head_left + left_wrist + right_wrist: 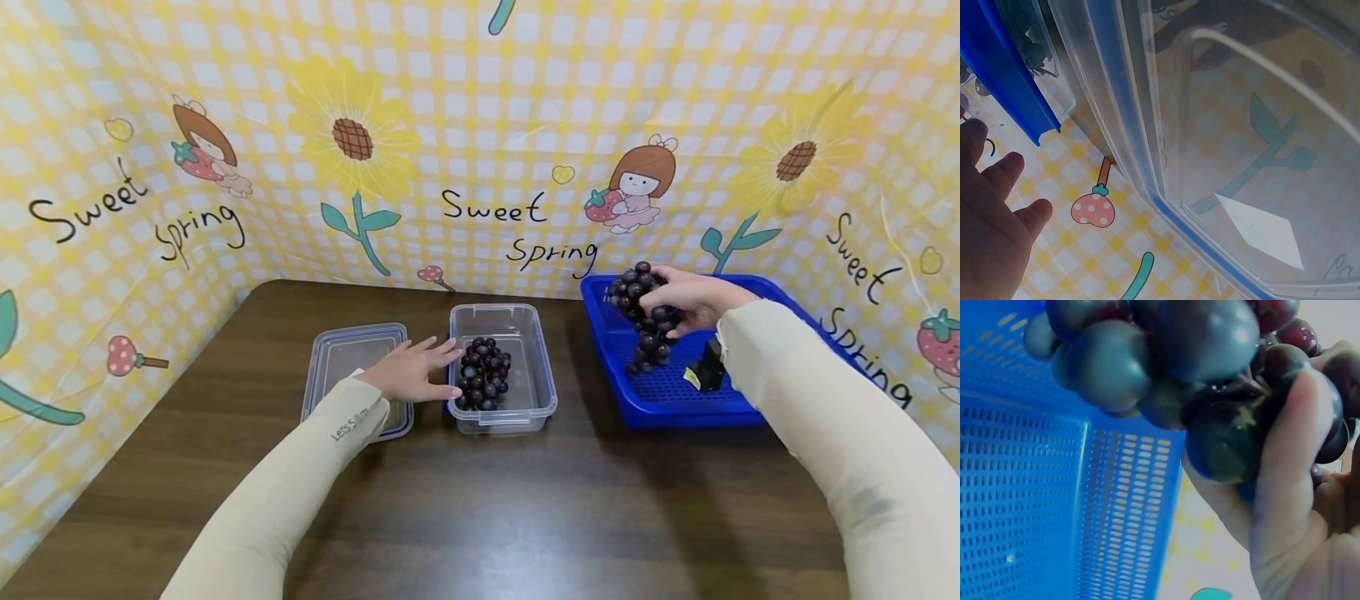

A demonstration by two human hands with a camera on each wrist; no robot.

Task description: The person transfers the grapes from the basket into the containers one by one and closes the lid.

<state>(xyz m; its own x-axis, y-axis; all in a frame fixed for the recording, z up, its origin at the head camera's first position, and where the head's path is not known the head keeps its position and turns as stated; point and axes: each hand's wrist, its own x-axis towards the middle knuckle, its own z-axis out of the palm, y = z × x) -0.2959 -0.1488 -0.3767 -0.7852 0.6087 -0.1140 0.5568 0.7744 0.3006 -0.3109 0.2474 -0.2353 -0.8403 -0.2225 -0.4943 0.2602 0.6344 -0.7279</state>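
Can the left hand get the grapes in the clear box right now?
Probably yes. The left hand rests open right beside the clear box, which has no lid on, and the grapes lie near that side with nothing in between.

The left hand (991, 219) is at the lower left, its fingers straight and spread, holding nothing. Just beside it lies a clear plastic lid (1241, 144) with a blue seal along the rim — a white label shows through it. Above the hand a blue edge (1010, 75) crosses the corner. Below is the yellow checked cloth (1085, 250) with a pink mushroom (1092, 209).
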